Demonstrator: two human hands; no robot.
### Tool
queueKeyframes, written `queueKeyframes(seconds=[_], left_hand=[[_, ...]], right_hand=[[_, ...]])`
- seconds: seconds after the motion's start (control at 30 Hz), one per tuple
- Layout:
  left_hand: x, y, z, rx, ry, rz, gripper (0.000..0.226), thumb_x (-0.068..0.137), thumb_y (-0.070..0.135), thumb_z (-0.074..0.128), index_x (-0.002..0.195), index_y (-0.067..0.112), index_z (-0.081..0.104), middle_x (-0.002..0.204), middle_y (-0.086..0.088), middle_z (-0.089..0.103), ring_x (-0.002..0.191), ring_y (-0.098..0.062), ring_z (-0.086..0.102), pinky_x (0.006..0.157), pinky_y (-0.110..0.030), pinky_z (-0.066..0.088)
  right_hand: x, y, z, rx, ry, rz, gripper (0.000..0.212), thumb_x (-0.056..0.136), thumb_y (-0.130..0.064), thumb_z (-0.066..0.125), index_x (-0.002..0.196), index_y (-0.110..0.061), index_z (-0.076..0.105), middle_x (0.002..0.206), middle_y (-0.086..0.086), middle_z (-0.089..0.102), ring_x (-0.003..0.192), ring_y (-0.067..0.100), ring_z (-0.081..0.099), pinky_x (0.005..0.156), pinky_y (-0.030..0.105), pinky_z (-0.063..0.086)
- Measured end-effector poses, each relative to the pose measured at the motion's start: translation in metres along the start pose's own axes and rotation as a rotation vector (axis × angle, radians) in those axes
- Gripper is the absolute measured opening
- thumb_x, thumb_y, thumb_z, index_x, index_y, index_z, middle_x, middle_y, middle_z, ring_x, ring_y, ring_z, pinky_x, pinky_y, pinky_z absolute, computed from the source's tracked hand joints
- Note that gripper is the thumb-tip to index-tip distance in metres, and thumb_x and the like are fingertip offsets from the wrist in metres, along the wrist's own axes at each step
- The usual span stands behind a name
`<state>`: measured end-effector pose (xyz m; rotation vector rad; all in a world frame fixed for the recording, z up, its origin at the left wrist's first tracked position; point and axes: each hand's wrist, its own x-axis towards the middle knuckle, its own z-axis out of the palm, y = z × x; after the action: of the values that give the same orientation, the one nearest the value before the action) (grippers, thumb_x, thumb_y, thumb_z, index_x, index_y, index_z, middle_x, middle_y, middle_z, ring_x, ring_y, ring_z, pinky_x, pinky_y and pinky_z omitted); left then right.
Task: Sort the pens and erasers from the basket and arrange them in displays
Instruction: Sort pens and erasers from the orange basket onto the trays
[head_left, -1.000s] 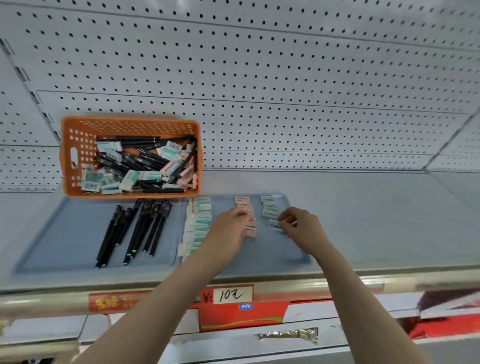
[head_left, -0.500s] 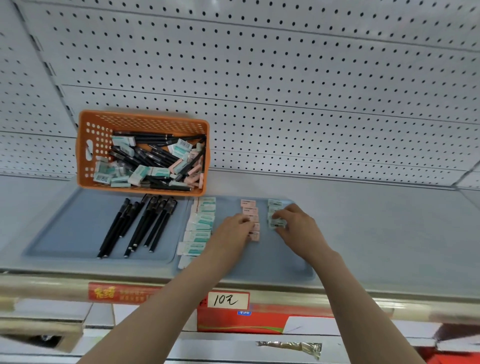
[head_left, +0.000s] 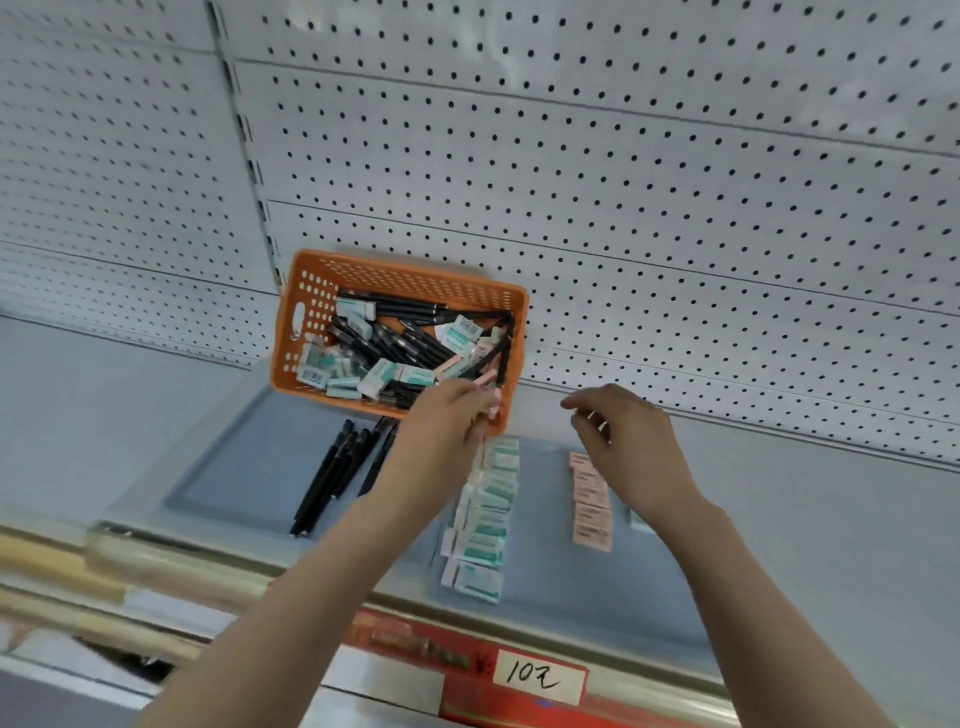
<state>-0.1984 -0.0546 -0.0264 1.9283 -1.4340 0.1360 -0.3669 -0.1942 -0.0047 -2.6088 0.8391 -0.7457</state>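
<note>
Here, left hand (head_left: 447, 431) pinching pink eraser (head_left: 491, 404) at basket (head_left: 306, 312) corner, right hand (head_left: 628, 447) released, pens (head_left: 332, 478) pointing toward basket.

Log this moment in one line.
left hand: pinches pink eraser at basket corner | right hand: open above tray | pens, erasers: rows on tray

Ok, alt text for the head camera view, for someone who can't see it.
A left hand pinches a pink eraser at the corner of a part-full orange basket; the right hand hovers open. Below, a blue tray holds black pens, green erasers and pink erasers.
</note>
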Motion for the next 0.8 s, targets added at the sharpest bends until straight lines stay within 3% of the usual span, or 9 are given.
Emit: queueKeyframes(seconds=[0.1, 0.23, 0.37, 0.53, 0.63, 0.8], left_hand=[[0.013, -0.056, -0.028, 0.118, 0.024, -0.117, 0.034, 0.086, 0.004, 0.066, 0.120, 0.009, 0.066, 0.122, -0.011, 0.059, 0.113, -0.029, 0.053, 0.096, -0.036, 0.043], [0.029, -0.116, -0.054, 0.231, -0.025, -0.214, 0.039, 0.084, 0.007, 0.070, 0.122, 0.005, 0.064, 0.122, -0.017, 0.058, 0.114, -0.038, 0.052, 0.096, -0.046, 0.042], [0.040, -0.148, -0.062, 0.346, -0.224, -0.198, 0.045, 0.087, 0.033, 0.067, 0.125, 0.009, 0.062, 0.127, -0.015, 0.057, 0.120, -0.036, 0.047, 0.099, -0.044, 0.039], [0.050, -0.162, -0.062, 0.393, -0.354, -0.162, 0.061, 0.081, 0.056, 0.066, 0.130, 0.023, 0.052, 0.122, -0.003, 0.055, 0.115, -0.025, 0.052, 0.086, -0.040, 0.051], [0.056, -0.166, -0.061, 0.463, -0.389, -0.112, 0.061, 0.084, 0.054, 0.064, 0.137, 0.030, 0.046, 0.126, -0.003, 0.052, 0.118, -0.029, 0.050, 0.088, -0.044, 0.050], [0.063, -0.172, -0.058, 0.482, -0.354, -0.082, 0.038, 0.097, 0.040, 0.049, 0.133, 0.027, 0.050, 0.124, -0.006, 0.054, 0.110, -0.032, 0.055, 0.083, -0.042, 0.053]], right_hand=[[0.028, -0.038, 0.020, 0.028, -0.024, -0.125, 0.025, 0.089, -0.003, 0.060, 0.107, -0.018, 0.071, 0.099, 0.002, 0.067, 0.076, 0.019, 0.062, 0.075, 0.027, 0.047], [0.069, -0.077, 0.063, -0.026, -0.175, -0.150, 0.033, 0.091, -0.003, 0.056, 0.118, -0.019, 0.066, 0.115, 0.003, 0.064, 0.100, 0.021, 0.061, 0.085, 0.028, 0.044], [0.109, -0.093, 0.101, -0.184, -0.278, -0.128, 0.037, 0.093, -0.008, 0.054, 0.128, -0.017, 0.061, 0.123, 0.008, 0.062, 0.115, 0.027, 0.055, 0.096, 0.039, 0.046], [0.138, -0.101, 0.128, -0.416, -0.401, -0.093, 0.029, 0.091, -0.027, 0.063, 0.118, -0.020, 0.065, 0.113, 0.007, 0.063, 0.111, 0.028, 0.052, 0.090, 0.040, 0.046], [0.142, -0.102, 0.135, -0.477, -0.386, -0.096, 0.025, 0.089, -0.034, 0.065, 0.109, -0.018, 0.064, 0.107, 0.005, 0.065, 0.107, 0.027, 0.054, 0.088, 0.039, 0.045], [0.143, -0.098, 0.134, -0.348, -0.273, 0.006, 0.022, 0.086, -0.031, 0.070, 0.099, -0.019, 0.057, 0.093, 0.005, 0.064, 0.091, 0.025, 0.060, 0.075, 0.035, 0.051]])
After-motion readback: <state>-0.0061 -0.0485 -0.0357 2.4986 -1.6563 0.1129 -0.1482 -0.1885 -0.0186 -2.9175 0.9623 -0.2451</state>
